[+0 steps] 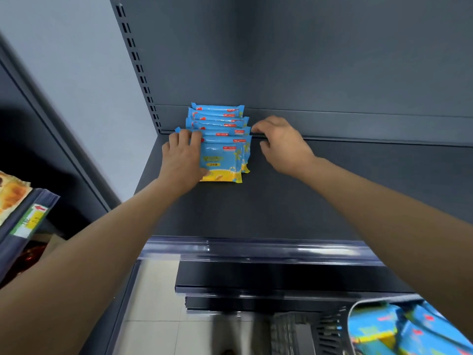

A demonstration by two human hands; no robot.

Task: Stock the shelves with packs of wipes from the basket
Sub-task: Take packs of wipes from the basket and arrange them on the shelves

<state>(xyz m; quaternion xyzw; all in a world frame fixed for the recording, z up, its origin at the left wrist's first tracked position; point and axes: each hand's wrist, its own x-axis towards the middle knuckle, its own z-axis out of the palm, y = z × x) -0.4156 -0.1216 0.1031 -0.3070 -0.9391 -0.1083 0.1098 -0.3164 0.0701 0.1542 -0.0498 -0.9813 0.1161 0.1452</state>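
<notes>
We square the packs (221, 144) on the shelf (332, 190) | left hand (183, 160) fingers clamped on stack | right hand (282, 146) fingers apart, empty | press both sides evenly

Soft, even light falls from above, leaving the dark shelf (307, 196) dim and nearly shadowless around both hands. A bright glare streak runs along the clear price rail (256, 248) below the wrists. Wide-angle bending curves the edges, and the basket (332, 326) at the lower right corner is smeared with blur.
</notes>
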